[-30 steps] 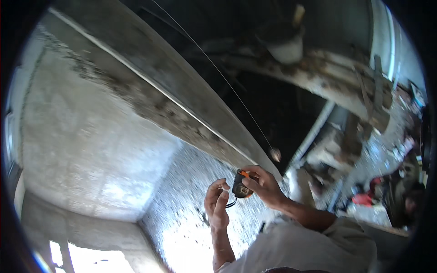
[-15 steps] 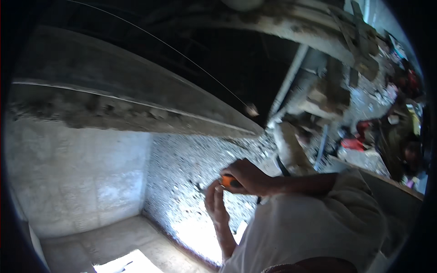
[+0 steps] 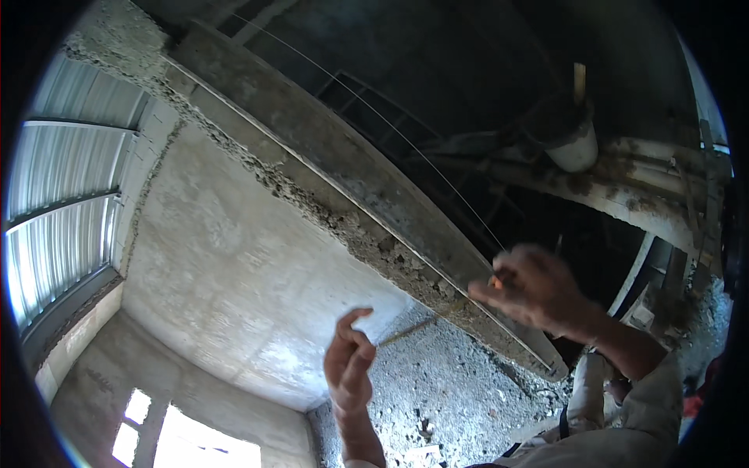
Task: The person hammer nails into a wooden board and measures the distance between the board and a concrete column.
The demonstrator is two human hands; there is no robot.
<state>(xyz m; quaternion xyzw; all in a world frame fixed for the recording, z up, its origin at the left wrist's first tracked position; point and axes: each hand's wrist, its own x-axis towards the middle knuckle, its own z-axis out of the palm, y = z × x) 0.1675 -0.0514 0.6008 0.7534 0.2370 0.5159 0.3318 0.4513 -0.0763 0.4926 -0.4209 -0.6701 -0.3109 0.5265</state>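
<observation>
My right hand point(image 3: 530, 288), blurred, is closed around an orange-and-black tape measure point(image 3: 497, 281), mostly hidden by its fingers, over a long rough concrete ledge point(image 3: 296, 148) with a straight pale edging. Lower and further left, my left hand point(image 3: 349, 363) has curled fingers at the end of a thin yellowish strip point(image 3: 409, 331), which looks like the tape's blade stretching toward the case. A thin taut line point(image 3: 421, 156) runs along the dark side of the ledge.
A dirty white bucket point(image 3: 566, 148) with a wooden handle sits among planks and poles point(image 3: 608, 195) at upper right. Corrugated metal sheets point(image 3: 62, 195) line the left, bright openings point(image 3: 203, 437) show at lower left, and gritty rubble point(image 3: 406, 398) covers the surface below my hands.
My hands have moved apart, the right one rightward with the tape measure, and a yellowish strip now shows between them. The view has swung, bringing the metal sheets into sight.
</observation>
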